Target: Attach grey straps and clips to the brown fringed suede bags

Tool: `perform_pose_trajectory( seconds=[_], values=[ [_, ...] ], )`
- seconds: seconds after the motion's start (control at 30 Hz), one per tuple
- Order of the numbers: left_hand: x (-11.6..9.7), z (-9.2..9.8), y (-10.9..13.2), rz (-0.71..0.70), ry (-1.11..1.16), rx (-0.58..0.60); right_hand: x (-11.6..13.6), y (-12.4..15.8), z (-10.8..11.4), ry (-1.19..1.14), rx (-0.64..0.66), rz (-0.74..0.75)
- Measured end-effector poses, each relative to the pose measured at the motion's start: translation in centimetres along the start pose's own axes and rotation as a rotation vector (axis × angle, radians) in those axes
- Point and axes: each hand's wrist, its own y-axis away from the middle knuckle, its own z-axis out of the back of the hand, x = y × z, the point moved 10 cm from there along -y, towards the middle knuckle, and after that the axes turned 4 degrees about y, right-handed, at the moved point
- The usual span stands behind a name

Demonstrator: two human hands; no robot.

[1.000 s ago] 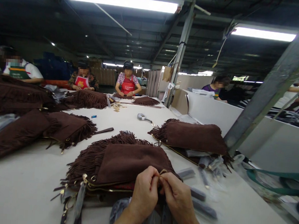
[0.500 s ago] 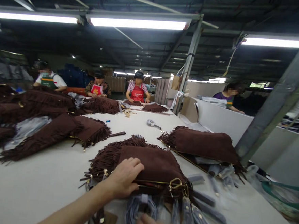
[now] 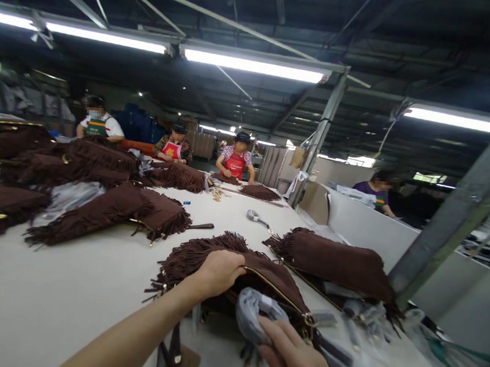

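A dark brown fringed bag (image 3: 270,268) lies on the white table in front of me, its gold-zippered mouth gaping toward me. My left hand (image 3: 221,272) is closed on the upper edge of that mouth and lifts it. Between the fingers of my right hand (image 3: 298,355) is a coiled strap (image 3: 250,312), in what looks like clear plastic with a white band around it. The coil is right at the bag's opening. Gold clasps (image 3: 308,320) hang at the bag's right corner. A brown tag (image 3: 188,363) lies below on the left.
More fringed bags (image 3: 109,210) are heaped on the left, and another bag (image 3: 340,260) lies at right beside plastic-wrapped straps. A second coiled strap (image 3: 253,215) sits farther back. A slanted metal post (image 3: 448,209) stands at right. Several co-workers are across the table and beyond the partition.
My right hand has raised the coiled strap from the table to the bag's mouth. My left hand has gone from lying on the bag to gripping and lifting its zippered edge. The view has shifted.
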Motion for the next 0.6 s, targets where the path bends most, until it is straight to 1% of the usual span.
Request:
perform_pose_trajectory(
  seconds=[0.03, 0.07, 0.17, 0.23, 0.3, 0.37, 0.43, 0.5, 0.53, 0.57, 0.6],
  values=[
    [-0.2, 0.1, 0.0, -0.002, 0.013, -0.004, -0.3, -1.3, -0.2, 0.003, 0.035, -0.021],
    [-0.4, 0.2, 0.0, -0.006, 0.030, -0.008, -0.7, -2.7, -0.9, 0.020, 0.078, -0.045],
    [-0.8, 0.4, -0.2, -0.019, 0.112, -0.038, -1.9, -6.7, -4.6, 0.112, 0.169, -0.117],
    [-0.5, 0.4, -0.4, -0.012, 0.201, -0.052, -2.6, -8.8, -7.4, 0.159, 0.169, -0.141],
    [0.4, 0.2, -0.3, -0.002, 0.291, -0.038, -3.2, -9.8, -9.6, 0.161, 0.152, -0.132],
    [1.6, -0.3, 0.6, -0.019, 0.397, -0.002, -3.5, -9.7, -10.6, 0.140, 0.140, -0.103],
    [3.5, 0.0, 2.3, -0.013, 0.475, -0.022, -3.7, -8.3, -10.4, 0.117, 0.131, -0.080],
    [6.0, 0.6, 4.8, 0.044, 0.487, -0.090, -3.5, -6.2, -9.2, 0.056, 0.084, -0.065],
    [7.2, 0.7, 6.2, 0.080, 0.460, -0.108, -2.9, -5.1, -8.4, -0.005, 0.048, -0.051],
    [8.0, 0.6, 7.4, 0.106, 0.429, -0.099, -2.1, -4.0, -7.7, -0.083, 0.015, -0.032],
    [8.4, 0.2, 8.5, 0.113, 0.404, -0.065, -0.9, -3.1, -7.1, -0.174, -0.015, -0.013]
  ],
)
